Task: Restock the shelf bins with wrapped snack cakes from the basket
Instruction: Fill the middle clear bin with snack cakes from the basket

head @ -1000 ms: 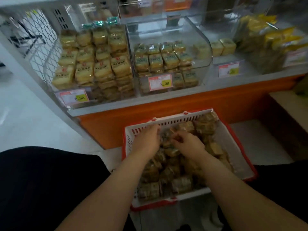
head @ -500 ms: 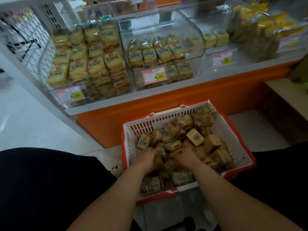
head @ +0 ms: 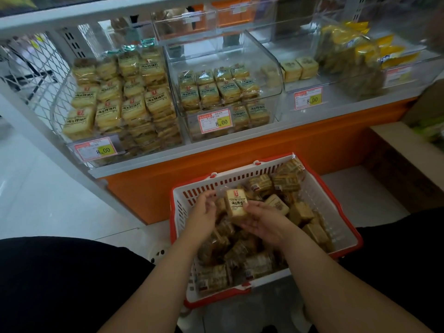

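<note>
A red-rimmed white basket (head: 322,188) holding several wrapped snack cakes sits on the floor below the shelf. My right hand (head: 263,221) holds one wrapped cake (head: 236,205) upright above the pile, thumb on its right edge. My left hand (head: 204,211) hovers just left of that cake with curved fingers; I cannot tell whether they grip a pack. On the shelf, the left clear bin (head: 120,99) is piled full, the middle bin (head: 223,92) is partly filled, and a third bin (head: 299,67) holds two cakes at the back.
Yellow price tags (head: 215,121) hang on the bin fronts. Yellow snack bags (head: 360,56) fill the far-right bin. The orange shelf base (head: 240,152) stands right behind the basket. A brown box (head: 403,159) sits to the right, and my dark-clothed knees flank the basket.
Both hands came up out of the cake pile; my right hand now holds one cake upright above the basket. The camera has tilted up slightly.
</note>
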`<state>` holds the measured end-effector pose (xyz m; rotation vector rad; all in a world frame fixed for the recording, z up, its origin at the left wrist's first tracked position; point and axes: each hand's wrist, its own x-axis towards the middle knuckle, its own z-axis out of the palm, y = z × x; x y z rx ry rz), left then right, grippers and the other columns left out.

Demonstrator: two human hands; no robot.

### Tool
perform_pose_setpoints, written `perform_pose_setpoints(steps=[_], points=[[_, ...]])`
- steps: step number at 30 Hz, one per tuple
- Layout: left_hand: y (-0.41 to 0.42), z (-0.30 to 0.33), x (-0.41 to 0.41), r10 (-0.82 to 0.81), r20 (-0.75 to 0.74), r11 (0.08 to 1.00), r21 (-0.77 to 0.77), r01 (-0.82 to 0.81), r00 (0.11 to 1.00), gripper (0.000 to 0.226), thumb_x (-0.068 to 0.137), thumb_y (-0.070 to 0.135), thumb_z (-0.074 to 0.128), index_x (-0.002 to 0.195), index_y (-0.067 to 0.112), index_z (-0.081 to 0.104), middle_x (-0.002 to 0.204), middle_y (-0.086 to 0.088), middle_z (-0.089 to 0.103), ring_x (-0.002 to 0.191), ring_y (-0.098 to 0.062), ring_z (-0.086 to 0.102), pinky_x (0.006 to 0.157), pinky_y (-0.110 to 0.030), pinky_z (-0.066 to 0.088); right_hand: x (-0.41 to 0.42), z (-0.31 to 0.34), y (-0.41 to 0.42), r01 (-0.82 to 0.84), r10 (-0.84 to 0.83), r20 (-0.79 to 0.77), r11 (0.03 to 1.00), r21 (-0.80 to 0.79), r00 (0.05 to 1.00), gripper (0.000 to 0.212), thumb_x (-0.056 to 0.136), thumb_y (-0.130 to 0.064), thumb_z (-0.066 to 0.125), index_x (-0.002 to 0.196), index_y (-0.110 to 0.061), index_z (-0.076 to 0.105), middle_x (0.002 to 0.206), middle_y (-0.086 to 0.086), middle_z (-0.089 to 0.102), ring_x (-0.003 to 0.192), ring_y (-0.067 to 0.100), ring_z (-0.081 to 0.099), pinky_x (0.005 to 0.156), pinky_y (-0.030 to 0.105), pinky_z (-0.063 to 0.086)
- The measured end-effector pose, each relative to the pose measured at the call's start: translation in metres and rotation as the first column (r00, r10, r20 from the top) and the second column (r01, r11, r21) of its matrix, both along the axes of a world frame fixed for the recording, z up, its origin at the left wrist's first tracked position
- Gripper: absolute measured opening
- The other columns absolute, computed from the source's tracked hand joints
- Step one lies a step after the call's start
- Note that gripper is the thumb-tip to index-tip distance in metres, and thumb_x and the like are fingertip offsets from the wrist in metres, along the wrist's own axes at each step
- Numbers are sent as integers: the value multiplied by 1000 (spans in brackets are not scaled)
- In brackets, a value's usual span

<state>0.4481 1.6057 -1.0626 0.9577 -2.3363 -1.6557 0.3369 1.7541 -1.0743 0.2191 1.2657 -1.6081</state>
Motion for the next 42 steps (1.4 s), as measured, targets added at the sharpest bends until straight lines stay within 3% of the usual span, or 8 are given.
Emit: perform_pose_setpoints(steps=[3, 8, 15, 22, 29, 34, 39, 42], points=[[-3, 3, -1, 47, 54, 960, 274, -60, 997, 31, 100, 32, 54, 130, 29, 50, 132, 0, 60, 112, -15, 63, 86, -34, 58, 2, 3, -3, -33, 32, -32, 999, -11, 999, 31, 94, -11, 61, 124, -8, 56, 120, 15, 68, 114, 31, 63, 105, 48, 46], [-6, 16, -4, 107, -41, 895, 440, -78, 993, 60, 89, 6, 68, 136, 36, 46, 122, -7, 64, 107, -20, 66, 77, -33, 60, 2, 15, -11, -68, 63, -159, 997, -25, 985, 26, 94, -6, 59, 120, -9, 60, 108, 13, 73, 106, 29, 68, 96, 45, 53], [-29, 85, -23, 61, -19, 952, 301, -52, 998, 42, 92, 2, 65, 130, 12, 52, 120, -12, 64, 106, -28, 66, 89, -45, 57, -5, 59, -27, -113, 80, -353, 991, -75, 932, 33, 91, -10, 64, 123, -6, 60, 116, 14, 70, 107, 31, 67, 96, 50, 52], [-88, 180, -25, 10, -78, 995, 102, -2, 997, 20, 94, 8, 62, 113, 14, 58, 102, -9, 72, 86, -19, 72, 66, -31, 60, -7, 143, -74, -154, 123, -838, 987, 47, 531, 45, 81, -28, 78, 121, -32, 57, 114, -15, 67, 102, 4, 65, 85, 31, 57], [-125, 219, -27, 102, -221, 995, 0, -104, 970, 17, 96, 14, 60, 111, 17, 67, 90, 1, 74, 71, -10, 71, 63, -29, 59, -30, 201, -133, -140, 326, -914, 920, 365, -242, 90, 71, -46, 80, 146, -27, 33, 146, -11, 30, 133, 6, 29, 113, 31, 28], [-160, 240, -30, 212, -287, 969, -61, -239, 934, 21, 97, 17, 58, 84, 32, 65, 90, 7, 72, 77, -7, 69, 57, -17, 55, -49, 231, -193, -131, 308, -863, 913, 386, -400, 81, 73, -44, 80, 141, -25, 41, 135, -5, 42, 121, 7, 35, 101, 24, 31], [-209, 247, -34, 372, -312, 894, -133, -428, 874, 32, 100, 21, 53, 129, 12, 59, 121, -5, 66, 105, -22, 64, 93, -40, 52, -61, 247, -275, -130, 294, -834, 910, 394, -467, 71, 75, -43, 78, 138, -28, 48, 138, 0, 51, 127, 22, 43, 102, 37, 39], [-231, 237, -36, 366, -296, 868, -233, -438, 882, 32, 98, 16, 50, 128, 14, 61, 122, -3, 64, 95, -13, 58, 85, -32, 48, -73, 245, -313, -70, 387, -774, 873, 482, -501, 72, 77, -49, 75, 141, -32, 45, 143, 1, 50, 130, 26, 41, 103, 39, 37]])
